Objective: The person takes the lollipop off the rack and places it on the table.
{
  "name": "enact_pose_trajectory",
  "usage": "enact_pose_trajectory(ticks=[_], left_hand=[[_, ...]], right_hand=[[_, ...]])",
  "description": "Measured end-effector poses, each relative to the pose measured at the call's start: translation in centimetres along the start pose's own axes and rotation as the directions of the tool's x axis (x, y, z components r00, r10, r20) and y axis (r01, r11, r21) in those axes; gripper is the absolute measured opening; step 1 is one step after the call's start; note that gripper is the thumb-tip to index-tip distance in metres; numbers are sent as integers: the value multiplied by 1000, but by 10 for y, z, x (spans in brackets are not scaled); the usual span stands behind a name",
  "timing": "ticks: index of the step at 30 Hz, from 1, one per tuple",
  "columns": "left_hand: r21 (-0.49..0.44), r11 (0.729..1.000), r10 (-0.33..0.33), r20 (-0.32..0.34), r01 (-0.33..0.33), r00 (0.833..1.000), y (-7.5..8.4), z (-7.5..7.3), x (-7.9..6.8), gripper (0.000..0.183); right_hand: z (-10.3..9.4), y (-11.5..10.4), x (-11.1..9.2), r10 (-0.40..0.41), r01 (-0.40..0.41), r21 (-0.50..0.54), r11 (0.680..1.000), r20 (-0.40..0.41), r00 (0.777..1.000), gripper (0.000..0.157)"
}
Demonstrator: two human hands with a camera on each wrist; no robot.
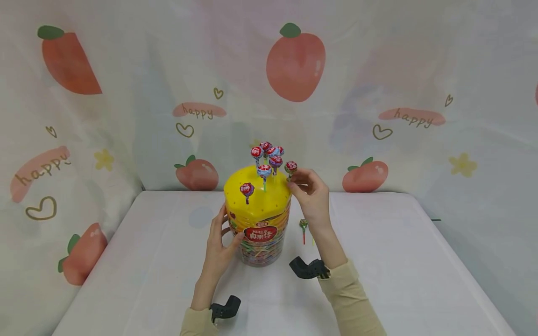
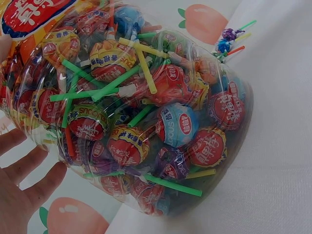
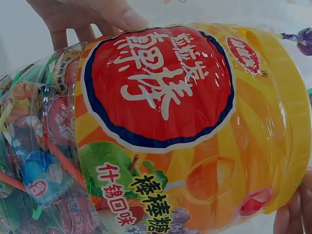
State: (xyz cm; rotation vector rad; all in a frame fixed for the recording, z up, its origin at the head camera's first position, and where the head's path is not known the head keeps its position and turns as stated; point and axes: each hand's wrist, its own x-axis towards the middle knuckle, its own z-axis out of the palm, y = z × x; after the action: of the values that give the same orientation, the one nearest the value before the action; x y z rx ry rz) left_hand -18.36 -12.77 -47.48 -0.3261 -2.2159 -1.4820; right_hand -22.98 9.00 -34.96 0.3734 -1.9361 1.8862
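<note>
Both hands are on the work and well apart from each other: the left hand point(image 1: 218, 249) holds the jar's left side, its thumb at the front, while the right hand point(image 1: 314, 198), right of centre, pinches a lollipop point(image 1: 291, 166) at the right edge of the lid. Nearest, along the bottom of the head view, are the beige left sleeve point(image 1: 198, 322) and right sleeve point(image 1: 353, 298), each with a black wrist mount point(image 1: 308, 268) in front of it. Beyond them, the jar point(image 1: 257, 252) stands upright just below the middle of the frame, its clear lower part packed with wrapped lollipops point(image 2: 178, 124) whose green, yellow and red sticks cross one another in the left wrist view. Its orange-and-yellow label point(image 3: 209, 165) bears a red patch with white characters. Above sits the yellow lid point(image 1: 260, 201), with upright lollipops point(image 1: 264, 171) bunched toward its back and one more apart at the front left. Farther right, partly behind the right forearm, loose lollipops point(image 1: 303, 225) lie on the white table point(image 1: 399, 261); the left wrist view shows three, close together at upper right. Farthest off, a pale backdrop point(image 1: 252, 56) fills the upper frame, printed with peaches, hearts, yellow flowers and the word "happy".
</note>
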Motion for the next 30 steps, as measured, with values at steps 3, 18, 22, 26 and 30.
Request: enact_pose_trajectory(ticks=[3, 18, 22, 26, 30], left_hand=[[-4, 1000, -2, 4, 2, 1000, 0, 0, 0, 83], [-5, 1000, 14, -2, -14, 1000, -4, 1, 0, 83], [-2, 1000, 19, -3, -19, 1000, -3, 1, 0, 83], [-2, 1000, 11, -1, -11, 1000, -4, 2, 0, 83], [-2, 1000, 5, -1, -5, 1000, -2, 2, 0, 83]], right_hand=[[1, 0, 0, -21, 21, -3, 1000, -18, 1000, 22], [4, -4, 1, -109, 109, -3, 994, -75, 991, 18], [3, -5, 2, -113, 114, 12, 993, -79, 990, 17], [3, -6, 1, -107, 109, 20, 994, -91, 990, 18], [2, -6, -1, -104, 108, 33, 994, -109, 989, 19]])
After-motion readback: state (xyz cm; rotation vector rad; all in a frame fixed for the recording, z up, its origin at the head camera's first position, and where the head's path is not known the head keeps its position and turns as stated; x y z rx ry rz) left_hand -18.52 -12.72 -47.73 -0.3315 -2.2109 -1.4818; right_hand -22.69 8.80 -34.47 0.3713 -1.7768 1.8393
